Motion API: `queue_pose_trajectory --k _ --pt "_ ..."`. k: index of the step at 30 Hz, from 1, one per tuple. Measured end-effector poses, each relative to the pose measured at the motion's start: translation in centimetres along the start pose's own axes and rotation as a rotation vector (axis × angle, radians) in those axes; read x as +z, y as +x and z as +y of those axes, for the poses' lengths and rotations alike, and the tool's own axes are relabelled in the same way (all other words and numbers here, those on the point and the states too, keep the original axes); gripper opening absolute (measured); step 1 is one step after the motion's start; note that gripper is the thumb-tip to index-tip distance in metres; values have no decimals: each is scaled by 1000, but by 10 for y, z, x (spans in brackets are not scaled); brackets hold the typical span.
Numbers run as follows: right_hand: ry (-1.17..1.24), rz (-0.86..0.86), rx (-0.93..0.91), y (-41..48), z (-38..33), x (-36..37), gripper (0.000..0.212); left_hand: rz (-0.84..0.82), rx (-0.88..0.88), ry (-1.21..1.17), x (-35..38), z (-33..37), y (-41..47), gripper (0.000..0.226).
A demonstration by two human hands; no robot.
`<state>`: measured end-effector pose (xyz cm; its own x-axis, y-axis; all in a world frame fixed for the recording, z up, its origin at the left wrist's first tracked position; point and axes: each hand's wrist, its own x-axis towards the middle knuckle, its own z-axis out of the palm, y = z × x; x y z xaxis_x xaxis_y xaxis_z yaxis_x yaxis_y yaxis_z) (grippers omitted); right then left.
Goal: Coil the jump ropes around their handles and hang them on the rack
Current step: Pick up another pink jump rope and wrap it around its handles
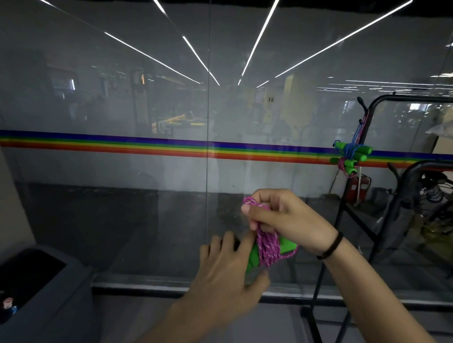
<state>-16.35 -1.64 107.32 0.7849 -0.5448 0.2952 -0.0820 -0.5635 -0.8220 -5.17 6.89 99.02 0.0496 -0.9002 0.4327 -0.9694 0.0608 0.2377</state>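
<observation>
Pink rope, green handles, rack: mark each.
pink rope [267, 247], head view, coils round the handles.
green handles [252, 260], head view, bare part left of the coils.
rack [428, 97], head view, top bar.

Glass wall [115, 95] with rainbow stripe [118, 143]; grey bin [69, 296] lower left

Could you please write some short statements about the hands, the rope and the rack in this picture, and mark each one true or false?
1. The right hand pinches a loop of the pink rope. True.
2. The rope is coiled around blue handles. False: the handles are green.
3. The left hand holds the handles. True.
4. The rack carries no ropes yet. False: two coiled bundles hang on it.
5. A black band is on the left wrist. False: the band is on the right wrist.
</observation>
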Motion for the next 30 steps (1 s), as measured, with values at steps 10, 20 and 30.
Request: queue_pose_trajectory --k 10,20,30 --pt "69 32 -60 0 1 -3 34 -349 -238 -1101 -7 -17 10 45" --pt "123 253 -167 -6 -9 16 25 -12 -409 -848 -5 -11 16 80" --pt "-158 314 -270 -25 -10 13 7 125 -264 -1088 -16 8 5 66"
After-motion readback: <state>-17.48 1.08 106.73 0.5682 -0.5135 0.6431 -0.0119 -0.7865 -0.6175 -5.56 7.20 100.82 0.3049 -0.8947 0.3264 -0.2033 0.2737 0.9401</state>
